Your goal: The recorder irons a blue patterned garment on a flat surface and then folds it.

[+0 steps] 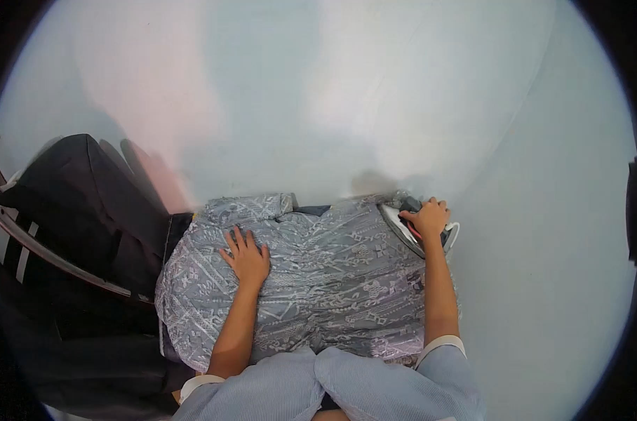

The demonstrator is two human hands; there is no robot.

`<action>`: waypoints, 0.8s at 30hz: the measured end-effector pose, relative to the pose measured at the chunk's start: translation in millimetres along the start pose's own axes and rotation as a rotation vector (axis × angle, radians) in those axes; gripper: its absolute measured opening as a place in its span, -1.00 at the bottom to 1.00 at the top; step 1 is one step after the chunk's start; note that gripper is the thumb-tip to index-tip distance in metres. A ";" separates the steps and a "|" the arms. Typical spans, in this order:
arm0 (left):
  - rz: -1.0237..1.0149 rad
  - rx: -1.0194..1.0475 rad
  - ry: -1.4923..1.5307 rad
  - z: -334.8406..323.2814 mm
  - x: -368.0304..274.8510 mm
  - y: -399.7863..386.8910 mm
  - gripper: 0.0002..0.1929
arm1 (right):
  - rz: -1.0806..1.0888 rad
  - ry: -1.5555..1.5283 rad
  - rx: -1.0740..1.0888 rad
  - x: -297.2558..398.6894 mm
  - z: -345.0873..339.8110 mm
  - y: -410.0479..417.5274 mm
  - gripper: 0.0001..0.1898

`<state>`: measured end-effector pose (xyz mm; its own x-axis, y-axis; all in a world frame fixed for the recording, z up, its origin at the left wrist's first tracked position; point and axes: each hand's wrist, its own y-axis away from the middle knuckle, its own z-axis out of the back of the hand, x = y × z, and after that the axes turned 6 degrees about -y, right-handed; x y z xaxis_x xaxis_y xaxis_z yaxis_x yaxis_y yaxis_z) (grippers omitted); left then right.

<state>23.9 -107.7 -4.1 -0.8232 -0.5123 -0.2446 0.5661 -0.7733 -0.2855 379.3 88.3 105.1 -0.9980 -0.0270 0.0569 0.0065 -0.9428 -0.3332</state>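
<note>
A grey garment with white embroidery (pixel 345 284) lies spread before me, with creases running across its middle. My left hand (pixel 250 263) rests flat on its left part, fingers spread, holding nothing. At the far right corner my right hand (pixel 431 218) grips the handle of a clothes iron (pixel 402 226). The iron's metal edge sits against the cloth, its pointed end toward the far side. Its soleplate face is hidden. A white cord (pixel 455 231) loops at the iron's rear. A folded part of the garment (pixel 250 206) lies along the far left edge.
A pale wall (pixel 276 105) rises just beyond the garment, and another pale surface (pixel 539 263) borders it on the right. To the left stand a black fabric bag (pixel 81 189) and a curved metal rail (pixel 60 258). A dark object (pixel 634 210) shows at the right rim.
</note>
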 end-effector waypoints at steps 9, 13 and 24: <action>-0.241 -0.214 0.268 26.7 -41.6 -3.3 -0.67 | -0.107 0.050 -0.048 -5.6 1.2 1.2 -0.35; -0.437 -0.250 0.378 15.5 -72.6 -7.9 -0.69 | -0.127 0.023 -0.049 -16.1 -8.0 -6.5 -0.36; -0.603 0.258 0.084 -20.1 -145.5 -38.7 -0.25 | 0.117 -0.060 -0.185 -11.5 -2.6 22.6 -0.39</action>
<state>122.6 4.3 23.9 -0.9807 0.0611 -0.1855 -0.0299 -0.9856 -0.1666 390.8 68.2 94.5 -0.9856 -0.1579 0.0614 0.1054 -0.8554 -0.5071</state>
